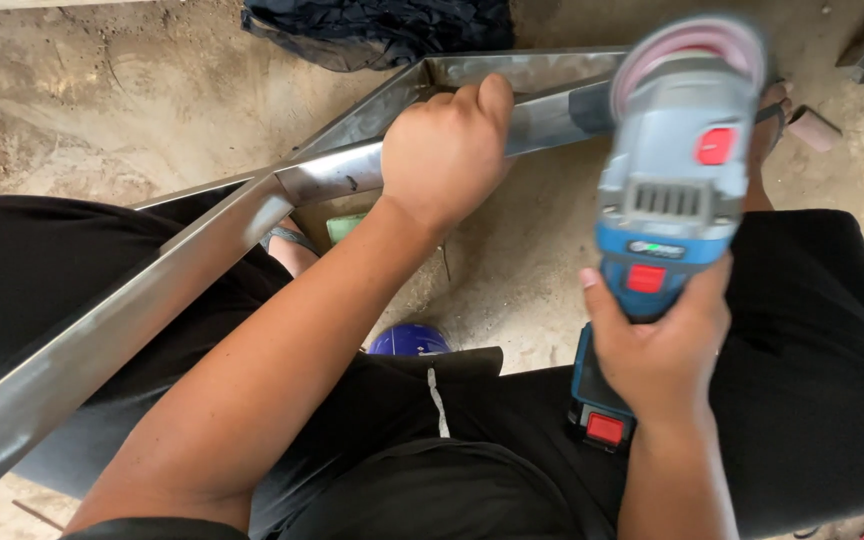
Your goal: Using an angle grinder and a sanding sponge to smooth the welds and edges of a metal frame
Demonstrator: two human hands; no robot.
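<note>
Left hand (447, 150): fingers clenched around a smooth, shiny steel frame (132, 320), angled across the lap.
Right hand (657, 350): gripping a blue-grey plastic cordless grinder (672, 190), its round disc blurred.
Ground (132, 90): rough, dusty concrete.

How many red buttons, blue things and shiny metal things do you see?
Red parts on the blue and grey cordless angle grinder: 3 (top, middle, battery)
Blue things: 2 (the grinder, a round blue object on the ground)
Shiny metal frames: 1
Total: 6

The left hand grips the frame; the right hand holds the grinder.
</note>
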